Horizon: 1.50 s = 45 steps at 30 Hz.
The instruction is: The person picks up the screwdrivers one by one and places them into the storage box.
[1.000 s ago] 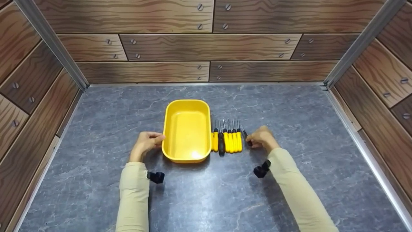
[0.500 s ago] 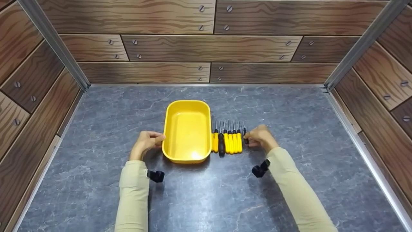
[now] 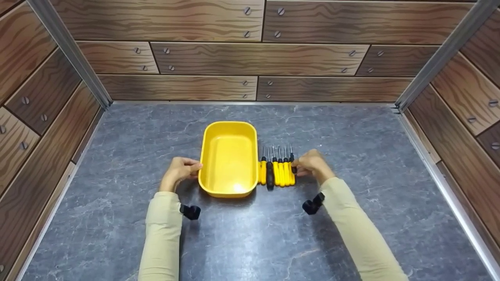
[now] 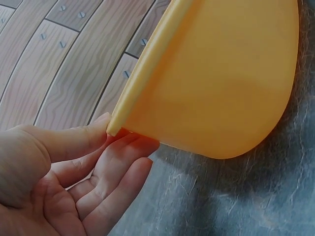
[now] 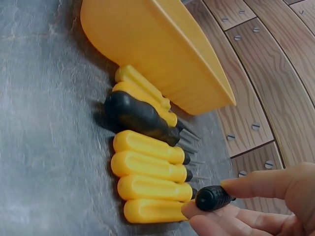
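Note:
My left hand (image 3: 177, 171) pinches the left rim of an upright yellow plastic bin (image 3: 230, 164); in the left wrist view the thumb lies on the rim's edge and fingers sit beneath it. At the right end of a row of screwdrivers, my right hand (image 3: 313, 164) pinches a small screwdriver with a black handle (image 5: 211, 198) between thumb and fingers. Beside it lie several yellow-handled screwdrivers (image 3: 282, 173), shafts pointing away from me. A thicker black-handled screwdriver (image 5: 140, 118) lies among them. The leftmost yellow handle (image 5: 140, 83) lies close against the bin's right side.
Everything stands on a grey marble-patterned tabletop (image 3: 250, 242). Wood-patterned walls with metal edge strips (image 3: 254, 102) enclose it at the back and sides. A black wrist camera (image 3: 190, 212) sits on each sleeve.
My right hand has moved left with the small black screwdriver, from a gap off the row to right beside the last yellow handle. It has also straightened. My left hand still holds the bin's rim.

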Tool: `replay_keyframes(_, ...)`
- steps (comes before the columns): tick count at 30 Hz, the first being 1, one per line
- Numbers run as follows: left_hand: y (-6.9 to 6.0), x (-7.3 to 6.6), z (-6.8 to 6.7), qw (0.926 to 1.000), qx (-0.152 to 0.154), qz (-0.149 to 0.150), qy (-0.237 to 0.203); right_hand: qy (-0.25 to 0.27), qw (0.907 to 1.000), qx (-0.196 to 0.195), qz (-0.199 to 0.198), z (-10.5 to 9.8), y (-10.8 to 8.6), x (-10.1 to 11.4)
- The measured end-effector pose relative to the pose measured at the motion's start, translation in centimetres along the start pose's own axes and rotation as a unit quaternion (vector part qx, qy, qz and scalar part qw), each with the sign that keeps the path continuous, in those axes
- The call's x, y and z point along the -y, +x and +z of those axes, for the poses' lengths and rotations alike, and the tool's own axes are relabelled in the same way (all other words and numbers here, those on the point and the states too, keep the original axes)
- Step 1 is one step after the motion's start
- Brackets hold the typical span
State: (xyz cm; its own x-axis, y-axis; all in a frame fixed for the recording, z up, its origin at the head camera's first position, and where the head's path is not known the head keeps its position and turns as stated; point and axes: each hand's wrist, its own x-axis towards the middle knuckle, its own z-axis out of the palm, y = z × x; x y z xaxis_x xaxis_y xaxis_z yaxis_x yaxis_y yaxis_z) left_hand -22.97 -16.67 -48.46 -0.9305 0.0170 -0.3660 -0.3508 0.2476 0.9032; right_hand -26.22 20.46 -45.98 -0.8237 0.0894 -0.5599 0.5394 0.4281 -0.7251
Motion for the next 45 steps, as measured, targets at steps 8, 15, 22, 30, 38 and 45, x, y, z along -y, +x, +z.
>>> replay_keyframes(8, -0.1, -0.2, 0.1, 1.0, 0.004, 0.0, 0.0, -0.001, 0.9998, 0.012, -0.014, 0.8, -0.3, 0.7)
replay_keyframes(15, -0.1, -0.2, 0.1, 1.0, 0.0, -0.004, -0.002, -0.003, 0.9998, 0.012, -0.018, 1.2, -0.6, 1.5)
replay_keyframes(22, -0.1, -0.3, 0.1, 1.0, 0.001, -0.004, 0.009, 0.005, 0.9995, 0.026, -0.019, 1.7, -0.9, 2.0)
replay_keyframes(30, -0.4, -0.7, -0.2, 0.9981, 0.006, 0.017, 0.059, 0.0, 0.9994, 0.027, -0.023, 2.1, -1.1, 2.5)
replay_keyframes(38, -1.1, -0.9, -0.5, 0.9949, 0.031, 0.024, 0.093, -0.001, 0.9989, 0.036, -0.031, 2.5, -1.6, 2.9)
replay_keyframes(45, -1.6, -1.1, -0.9, 0.9914, 0.071, 0.004, 0.11, 0.0, 0.9985, 0.039, -0.039, 2.7, -1.9, 3.2)
